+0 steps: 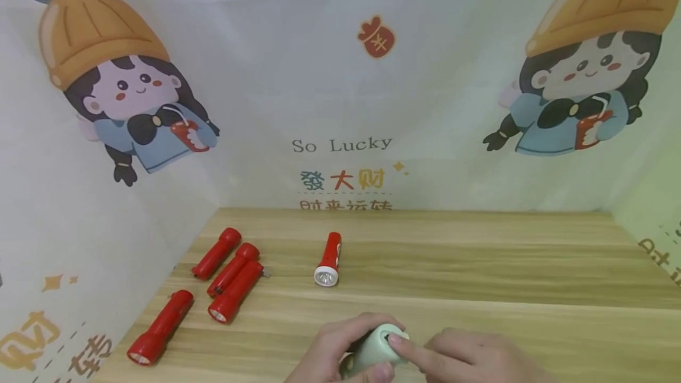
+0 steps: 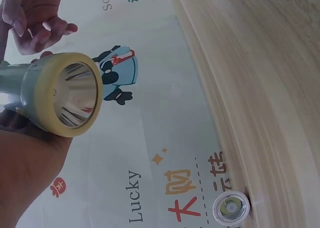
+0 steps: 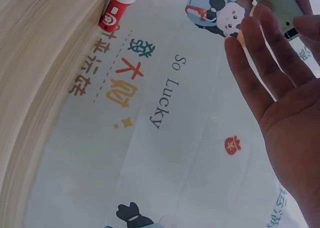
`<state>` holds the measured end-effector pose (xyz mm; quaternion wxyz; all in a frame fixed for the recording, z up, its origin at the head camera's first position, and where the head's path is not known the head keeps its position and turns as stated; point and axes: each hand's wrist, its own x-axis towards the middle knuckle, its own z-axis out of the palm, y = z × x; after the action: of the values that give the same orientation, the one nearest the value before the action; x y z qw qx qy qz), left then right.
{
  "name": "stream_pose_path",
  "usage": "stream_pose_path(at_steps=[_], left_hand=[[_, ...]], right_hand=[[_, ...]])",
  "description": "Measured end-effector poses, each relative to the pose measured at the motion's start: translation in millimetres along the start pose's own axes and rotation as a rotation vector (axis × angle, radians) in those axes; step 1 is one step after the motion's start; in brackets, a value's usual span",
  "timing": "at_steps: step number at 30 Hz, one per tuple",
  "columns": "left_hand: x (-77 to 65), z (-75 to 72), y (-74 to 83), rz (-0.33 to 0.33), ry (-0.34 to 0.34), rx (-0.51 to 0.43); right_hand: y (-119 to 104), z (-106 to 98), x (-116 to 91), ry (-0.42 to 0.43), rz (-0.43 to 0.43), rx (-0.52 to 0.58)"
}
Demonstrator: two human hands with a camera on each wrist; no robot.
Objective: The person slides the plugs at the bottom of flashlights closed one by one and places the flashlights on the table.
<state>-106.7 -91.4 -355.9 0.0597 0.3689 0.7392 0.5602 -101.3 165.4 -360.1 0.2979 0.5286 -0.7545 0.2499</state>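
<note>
Take the green torch (image 1: 372,352) as the centre of a clock laid on the table (image 1: 479,265). At 9 o'clock, farthest left, one red torch (image 1: 162,327) lies with its lens toward the person. At 10 o'clock are three more in red: the first torch (image 1: 217,254) lies just beside the second torch (image 1: 234,269), and the third torch (image 1: 237,293), its lens also toward the person, seems to touch the second. Perhaps these four are placed at this side so that the hands have room. At 11 o'clock, apart from them, lies the white-rimmed torch (image 1: 331,253), lens toward the person. Next comes the left hand (image 1: 326,352), clamped around the green torch, which it holds above the near table; its tail is turned to 2 o'clock, I suppose for easier reach. The right hand (image 1: 470,354), at 3 o'clock, does not grasp: one fingertip (image 1: 396,340) touches the tail by a dark opening.
</note>
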Motion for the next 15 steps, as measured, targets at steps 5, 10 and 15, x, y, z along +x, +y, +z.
stream_pose_path(at_steps=[5, 10, 15], left_hand=[[-1.3, 0.2, 1.1, -0.085, 0.036, -0.013], [-1.5, -2.1, 0.0, -0.188, 0.09, -0.007], [-0.9, -6.3, -4.0, -0.277, 0.141, 0.064]], right_hand=[[3.1, -0.7, -5.5, -0.057, 0.045, -0.036], [14.4, -2.3, -16.8, -0.105, 0.05, -0.139], [26.0, -2.3, -34.7, -0.16, 0.081, -0.293]])
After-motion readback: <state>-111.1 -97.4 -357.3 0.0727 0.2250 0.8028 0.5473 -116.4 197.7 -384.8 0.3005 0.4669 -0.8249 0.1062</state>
